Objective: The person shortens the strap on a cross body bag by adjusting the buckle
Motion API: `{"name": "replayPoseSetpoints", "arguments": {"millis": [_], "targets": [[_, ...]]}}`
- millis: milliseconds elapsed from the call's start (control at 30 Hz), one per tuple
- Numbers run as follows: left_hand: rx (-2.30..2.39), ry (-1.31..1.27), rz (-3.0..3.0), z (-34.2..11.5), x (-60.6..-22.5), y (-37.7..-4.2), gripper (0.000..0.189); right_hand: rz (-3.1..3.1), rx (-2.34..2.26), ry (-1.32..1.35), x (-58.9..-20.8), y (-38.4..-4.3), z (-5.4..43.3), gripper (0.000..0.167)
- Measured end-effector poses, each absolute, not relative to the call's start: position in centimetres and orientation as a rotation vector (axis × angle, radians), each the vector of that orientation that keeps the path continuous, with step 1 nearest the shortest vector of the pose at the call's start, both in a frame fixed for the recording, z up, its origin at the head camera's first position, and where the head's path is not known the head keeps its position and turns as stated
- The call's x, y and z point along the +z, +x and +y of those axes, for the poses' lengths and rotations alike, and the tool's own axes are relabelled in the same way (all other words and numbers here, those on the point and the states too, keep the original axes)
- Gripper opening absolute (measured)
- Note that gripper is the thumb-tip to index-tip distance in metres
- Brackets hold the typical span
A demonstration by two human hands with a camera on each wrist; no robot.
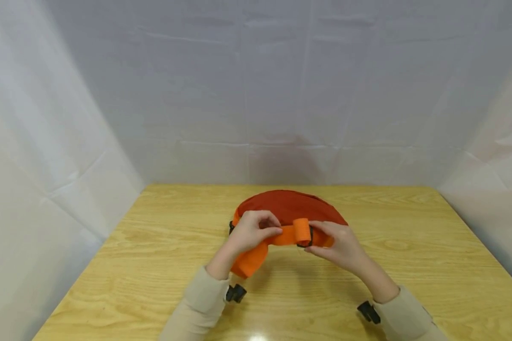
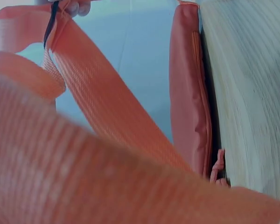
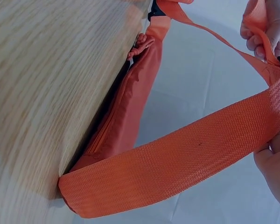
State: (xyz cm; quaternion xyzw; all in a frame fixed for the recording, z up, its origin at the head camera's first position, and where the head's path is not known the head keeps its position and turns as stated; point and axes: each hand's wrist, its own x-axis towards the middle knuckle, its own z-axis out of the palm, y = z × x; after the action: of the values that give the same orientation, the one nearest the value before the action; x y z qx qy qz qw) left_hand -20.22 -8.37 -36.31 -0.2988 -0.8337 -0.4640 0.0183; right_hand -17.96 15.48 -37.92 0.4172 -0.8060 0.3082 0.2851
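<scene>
A dark red waist bag (image 1: 290,203) lies at the back middle of the table, its curved side away from me. Its orange webbing strap (image 3: 191,149) is raised off the table in front of it. My right hand (image 1: 339,241) pinches a black strap slider (image 1: 310,237) between thumb and fingers. A loop of webbing (image 1: 301,230) stands up out of that slider. To its left, my left hand (image 1: 253,232) pinches the strap with thumb and forefinger. More webbing hangs below the left hand. In the left wrist view, a blurred strap covers much of the foreground.
The wooden table (image 1: 175,293) spreads out on both sides of the bag. White sheeting (image 1: 281,94) hangs behind it and at both sides. A black buckle (image 3: 156,10) shows at one end of the bag, near a knotted red zip cord (image 3: 141,44).
</scene>
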Motion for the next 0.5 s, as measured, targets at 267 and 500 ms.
{"name": "replayPoseSetpoints", "arguments": {"millis": [267, 500], "targets": [[-1.505, -0.906, -2.569, -9.8, -34.8, -19.6, 0.006, -2.214, 0.841, 1.075, -37.6, -17.6, 15.6, 0.051], [-1.541, -0.915, -2.590, -11.8, -35.5, -20.4, 0.008, -2.190, 0.844, 1.115, -37.7, -17.8, 15.7, 0.047]]}}
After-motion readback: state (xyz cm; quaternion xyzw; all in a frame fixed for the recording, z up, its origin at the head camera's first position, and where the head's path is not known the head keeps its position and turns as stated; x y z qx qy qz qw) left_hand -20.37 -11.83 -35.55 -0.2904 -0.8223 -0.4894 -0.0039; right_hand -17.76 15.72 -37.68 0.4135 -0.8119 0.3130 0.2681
